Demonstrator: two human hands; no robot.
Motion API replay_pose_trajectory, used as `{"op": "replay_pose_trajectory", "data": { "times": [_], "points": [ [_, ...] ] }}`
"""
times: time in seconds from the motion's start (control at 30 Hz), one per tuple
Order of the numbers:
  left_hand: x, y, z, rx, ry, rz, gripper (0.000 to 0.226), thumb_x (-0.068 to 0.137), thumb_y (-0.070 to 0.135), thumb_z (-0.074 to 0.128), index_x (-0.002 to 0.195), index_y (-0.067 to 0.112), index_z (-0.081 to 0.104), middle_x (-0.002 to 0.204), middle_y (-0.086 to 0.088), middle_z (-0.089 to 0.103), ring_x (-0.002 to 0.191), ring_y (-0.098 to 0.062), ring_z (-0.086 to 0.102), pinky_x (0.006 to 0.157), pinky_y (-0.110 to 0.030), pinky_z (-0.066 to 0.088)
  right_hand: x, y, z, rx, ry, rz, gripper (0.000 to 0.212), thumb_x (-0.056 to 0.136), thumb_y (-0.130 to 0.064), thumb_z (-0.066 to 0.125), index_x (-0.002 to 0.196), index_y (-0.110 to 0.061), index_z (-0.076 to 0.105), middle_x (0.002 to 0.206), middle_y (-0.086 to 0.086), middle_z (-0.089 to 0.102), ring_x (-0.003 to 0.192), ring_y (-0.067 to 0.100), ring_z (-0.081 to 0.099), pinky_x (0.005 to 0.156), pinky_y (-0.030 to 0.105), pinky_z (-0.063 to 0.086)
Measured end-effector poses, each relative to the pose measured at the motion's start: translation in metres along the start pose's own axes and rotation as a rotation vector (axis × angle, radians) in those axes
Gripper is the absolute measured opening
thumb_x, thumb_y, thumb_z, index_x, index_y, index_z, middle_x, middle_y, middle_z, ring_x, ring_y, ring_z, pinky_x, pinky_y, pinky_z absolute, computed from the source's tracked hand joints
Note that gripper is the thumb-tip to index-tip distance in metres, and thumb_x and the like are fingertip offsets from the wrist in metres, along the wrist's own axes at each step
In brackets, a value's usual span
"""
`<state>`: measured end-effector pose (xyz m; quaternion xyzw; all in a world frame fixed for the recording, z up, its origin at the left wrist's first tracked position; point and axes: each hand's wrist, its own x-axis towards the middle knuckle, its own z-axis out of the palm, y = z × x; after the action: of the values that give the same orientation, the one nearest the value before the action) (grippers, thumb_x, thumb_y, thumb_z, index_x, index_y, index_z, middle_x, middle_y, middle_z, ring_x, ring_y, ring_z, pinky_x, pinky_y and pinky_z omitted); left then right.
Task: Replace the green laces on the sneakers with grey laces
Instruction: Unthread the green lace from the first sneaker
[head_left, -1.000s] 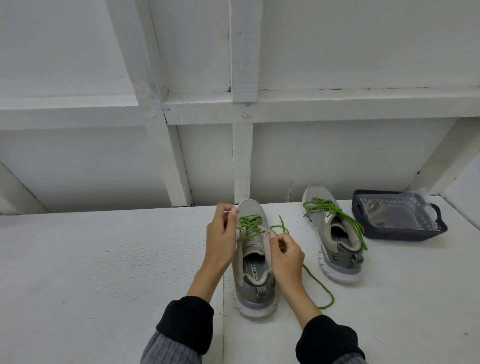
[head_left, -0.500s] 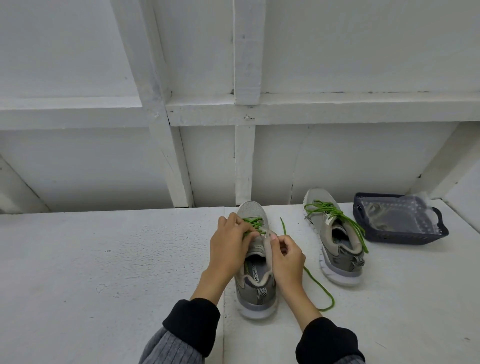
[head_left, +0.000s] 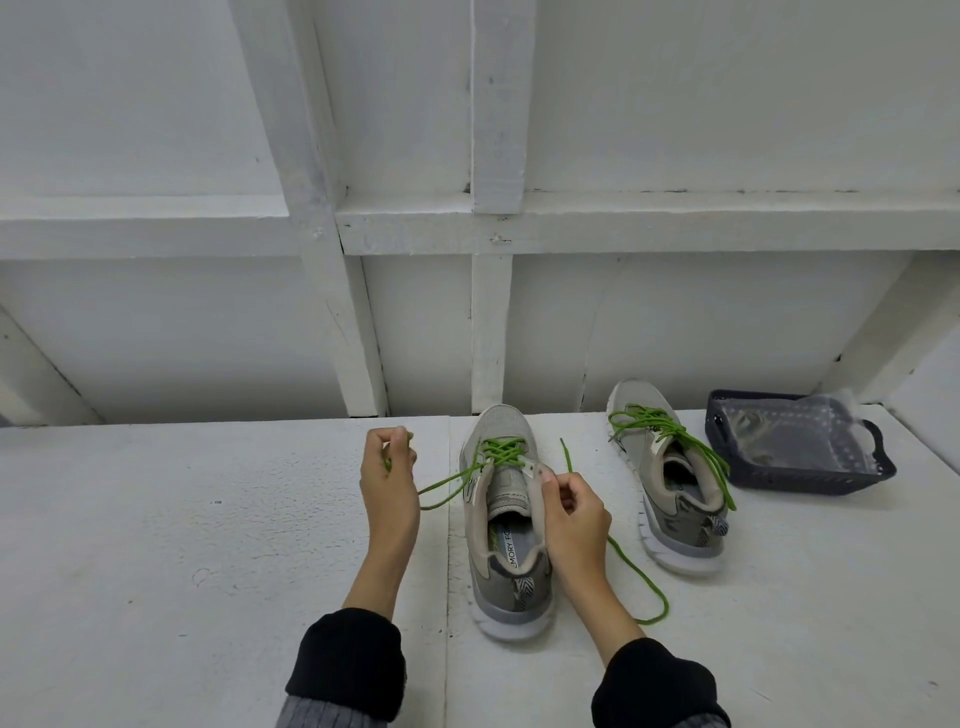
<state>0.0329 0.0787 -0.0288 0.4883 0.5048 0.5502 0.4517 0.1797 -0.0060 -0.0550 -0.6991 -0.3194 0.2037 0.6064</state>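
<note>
Beside the near sneaker (head_left: 506, 525), left hand (head_left: 388, 483) pinches its green lace (head_left: 448, 483); right hand (head_left: 574, 512) grips the collar.

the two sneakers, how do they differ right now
The near sneaker is being worked on: the left hand pinches its green lace end pulled out sideways, and the right hand grips its collar. The far sneaker stands untouched, farther right, beside the dark basket.

The near sneaker's lace is out of its upper eyelets, loose ends on the table; the far sneaker's lace drapes over its collar.

Both are grey, white-soled, upright, toes toward the wall.
</note>
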Motion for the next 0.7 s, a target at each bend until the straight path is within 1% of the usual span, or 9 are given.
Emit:
{"op": "replay_pose_trajectory", "data": {
  "times": [0.07,0.13,0.2,0.27,0.33,0.4,0.53,0.63,0.7],
  "points": [
    [0.001,-0.006,-0.004,0.122,-0.042,0.041,0.022,0.102,0.032,0.046,0.09,0.016,0.056,0.072,0.001,0.049,0.064,-0.01,0.041,0.06,-0.025,0.034,0.0,0.0,0.0,-0.005,-0.003,-0.005,0.027,0.093,-0.021,0.06,0.069,-0.01,0.056,0.059,-0.004,0.054,0.053,-0.004,0.049,0.052,0.008,0.039],
    [0.005,-0.02,-0.006,0.311,-0.096,0.067,0.02,0.1,0.033,0.051,0.089,0.02,0.06,0.073,0.004,0.056,0.066,-0.011,0.047,0.06,-0.026,0.037,-0.001,-0.001,0.0,-0.003,-0.002,-0.009,0.028,0.093,-0.021,0.06,0.068,-0.01,0.056,0.058,-0.004,0.053,0.052,-0.003,0.048,0.051,0.008,0.038],
    [0.009,-0.036,-0.008,0.516,-0.146,0.061,0.014,0.098,0.032,0.054,0.087,0.027,0.061,0.087,0.003,0.061,0.081,-0.014,0.056,0.067,-0.031,0.044,-0.001,-0.001,0.0,0.002,-0.002,-0.01,0.028,0.093,-0.023,0.061,0.069,-0.01,0.056,0.058,-0.004,0.053,0.053,-0.003,0.049,0.051,0.008,0.038],
    [0.008,-0.047,-0.008,0.659,-0.197,0.053,0.011,0.095,0.029,0.057,0.089,0.03,0.066,0.102,0.002,0.06,0.1,-0.019,0.054,0.078,-0.035,0.045,-0.001,-0.002,0.0,0.009,-0.008,-0.009,0.027,0.093,-0.023,0.061,0.07,-0.01,0.057,0.06,-0.004,0.055,0.054,-0.004,0.05,0.053,0.007,0.039],
    [0.002,-0.048,-0.005,0.703,-0.206,0.075,0.013,0.095,0.028,0.059,0.098,0.027,0.072,0.117,0.003,0.054,0.116,-0.02,0.044,0.091,-0.034,0.038,0.0,-0.003,-0.001,0.008,-0.024,-0.014,0.024,0.092,-0.022,0.062,0.072,-0.011,0.059,0.063,-0.004,0.058,0.058,-0.005,0.053,0.055,0.006,0.039],
    [-0.006,-0.04,0.0,0.611,-0.212,0.126,0.019,0.097,0.032,0.056,0.101,0.024,0.073,0.123,0.009,0.051,0.122,-0.012,0.04,0.097,-0.03,0.035,0.001,-0.005,-0.002,-0.008,-0.042,-0.024,0.018,0.092,-0.022,0.062,0.076,-0.014,0.06,0.067,-0.004,0.06,0.062,-0.006,0.055,0.057,0.006,0.041],
    [-0.025,-0.012,0.019,0.437,-0.205,0.142,0.023,0.095,0.044,0.055,0.094,0.026,0.07,0.104,0.016,0.057,0.102,-0.002,0.051,0.08,-0.017,0.038,0.009,-0.011,0.002,-0.07,-0.067,-0.045,0.01,0.09,-0.024,0.066,0.081,-0.019,0.063,0.076,-0.004,0.064,0.064,0.002,0.055,0.058,0.007,0.041],
    [-0.032,0.0,0.031,0.489,-0.213,0.127,0.01,0.091,0.04,0.062,0.092,0.03,0.065,0.101,0.013,0.054,0.089,-0.001,0.057,0.074,-0.025,0.048,0.017,-0.011,0.006,-0.168,-0.079,-0.084,0.012,0.088,-0.026,0.067,0.078,-0.021,0.063,0.075,-0.006,0.064,0.067,0.005,0.056,0.058,0.01,0.04],
    [-0.033,-0.002,0.034,0.522,-0.19,0.122,0.007,0.089,0.035,0.064,0.093,0.029,0.064,0.098,0.011,0.058,0.083,-0.004,0.06,0.073,-0.031,0.053,0.018,-0.008,0.006,-0.228,-0.058,-0.124,0.016,0.088,-0.026,0.067,0.075,-0.019,0.062,0.073,-0.005,0.063,0.068,0.007,0.057,0.058,0.01,0.039]
  ]
}}
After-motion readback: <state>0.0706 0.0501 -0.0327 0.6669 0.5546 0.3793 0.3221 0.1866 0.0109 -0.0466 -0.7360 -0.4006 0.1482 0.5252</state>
